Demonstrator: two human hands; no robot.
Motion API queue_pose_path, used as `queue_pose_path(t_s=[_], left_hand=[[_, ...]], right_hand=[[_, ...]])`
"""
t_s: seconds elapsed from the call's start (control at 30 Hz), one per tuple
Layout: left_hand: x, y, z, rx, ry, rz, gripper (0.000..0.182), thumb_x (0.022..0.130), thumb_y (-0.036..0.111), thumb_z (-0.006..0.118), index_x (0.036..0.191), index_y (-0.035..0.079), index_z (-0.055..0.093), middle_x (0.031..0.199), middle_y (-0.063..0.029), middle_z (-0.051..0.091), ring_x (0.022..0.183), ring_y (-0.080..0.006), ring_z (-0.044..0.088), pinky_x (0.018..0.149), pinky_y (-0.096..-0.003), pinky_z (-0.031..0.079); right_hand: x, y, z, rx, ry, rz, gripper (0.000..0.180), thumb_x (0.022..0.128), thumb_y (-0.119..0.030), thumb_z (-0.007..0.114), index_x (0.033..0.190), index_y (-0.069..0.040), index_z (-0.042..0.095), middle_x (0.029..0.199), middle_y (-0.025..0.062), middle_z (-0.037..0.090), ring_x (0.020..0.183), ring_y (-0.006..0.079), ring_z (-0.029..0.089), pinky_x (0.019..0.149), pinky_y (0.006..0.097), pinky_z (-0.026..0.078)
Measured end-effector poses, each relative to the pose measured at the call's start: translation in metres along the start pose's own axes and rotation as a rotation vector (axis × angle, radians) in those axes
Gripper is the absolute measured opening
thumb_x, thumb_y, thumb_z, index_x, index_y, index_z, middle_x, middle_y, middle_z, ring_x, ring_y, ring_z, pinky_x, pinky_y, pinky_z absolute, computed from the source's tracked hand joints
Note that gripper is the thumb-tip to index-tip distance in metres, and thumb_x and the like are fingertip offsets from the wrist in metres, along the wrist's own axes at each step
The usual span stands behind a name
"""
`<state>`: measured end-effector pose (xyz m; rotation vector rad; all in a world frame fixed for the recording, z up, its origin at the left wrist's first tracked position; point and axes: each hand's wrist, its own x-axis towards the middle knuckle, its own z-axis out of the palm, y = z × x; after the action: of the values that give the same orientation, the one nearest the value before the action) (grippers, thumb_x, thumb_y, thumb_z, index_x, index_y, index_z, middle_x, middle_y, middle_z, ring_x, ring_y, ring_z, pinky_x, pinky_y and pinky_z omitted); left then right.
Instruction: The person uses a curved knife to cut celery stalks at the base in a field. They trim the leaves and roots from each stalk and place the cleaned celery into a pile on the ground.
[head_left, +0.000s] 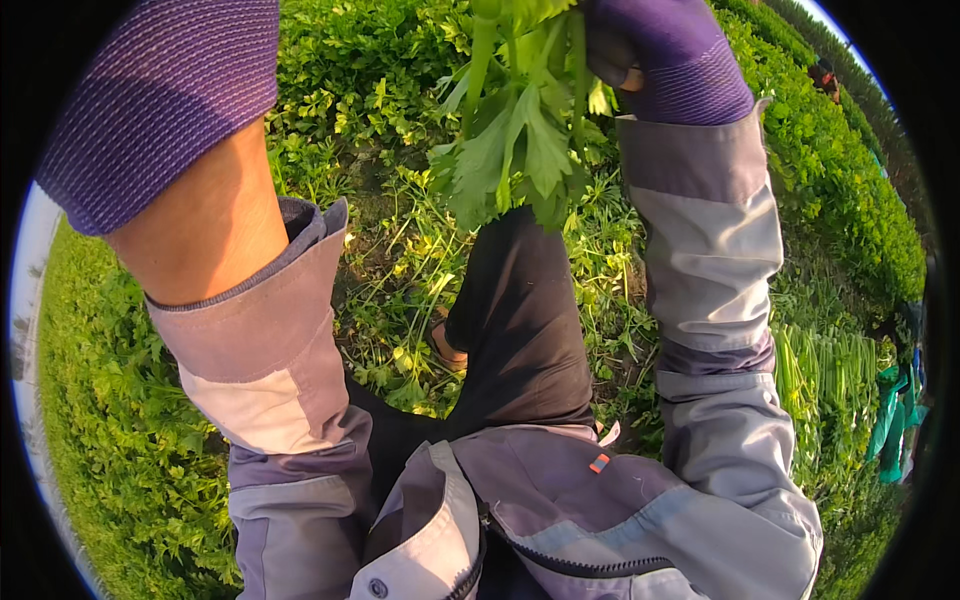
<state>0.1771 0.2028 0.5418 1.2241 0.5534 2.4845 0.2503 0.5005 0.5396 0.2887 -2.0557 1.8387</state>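
At the top of the view my right hand (626, 45), in a purple glove with dark fingers, is curled round green celery stalks (484, 56). Their leaves (510, 154) hang down in front of my dark trouser leg; the upper end of the bunch is cut off by the frame. Of my left arm, the ribbed purple glove cuff (176, 105), a bare forearm and a grey sleeve show at the left. My left hand itself lies beyond the top edge, out of view.
Leafy celery plants (360, 60) grow ahead and on both sides. Loose stalks and leaves (405, 240) litter the ground round my foot. At the right lie a row of pale green stalks (825, 382) and a teal plastic sheet or bag (892, 427). A person (825, 79) is far off, upper right.
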Motion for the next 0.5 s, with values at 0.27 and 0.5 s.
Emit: queue_pose_path(t_s=[0.27,0.5], left_hand=[[-0.019,-0.073,-0.062,1.317,0.252,0.205,0.044,0.104,0.028,0.051,0.137,-0.001,0.053,0.14,-0.0172,0.054,0.125,-0.0278,0.057,0.105,-0.0392,0.046],[-0.149,-0.076,-0.192,1.266,0.642,-0.638,0.05,0.1,0.034,0.061,0.139,0.004,0.055,0.137,-0.01,0.059,0.122,-0.0217,0.06,0.103,-0.0338,0.047]], right_hand=[[-0.116,-0.06,-0.262,-0.599,0.632,0.082,0.046,0.081,-0.024,0.081,0.119,-0.004,0.064,0.073,0.0012,0.059,0.052,0.0098,0.049,0.046,0.0268,0.04],[-0.342,0.048,-0.385,-0.666,0.82,0.869,0.047,0.079,-0.023,0.083,0.119,-0.005,0.067,0.065,0.0008,0.057,0.044,0.0098,0.046,0.039,0.0283,0.037]])
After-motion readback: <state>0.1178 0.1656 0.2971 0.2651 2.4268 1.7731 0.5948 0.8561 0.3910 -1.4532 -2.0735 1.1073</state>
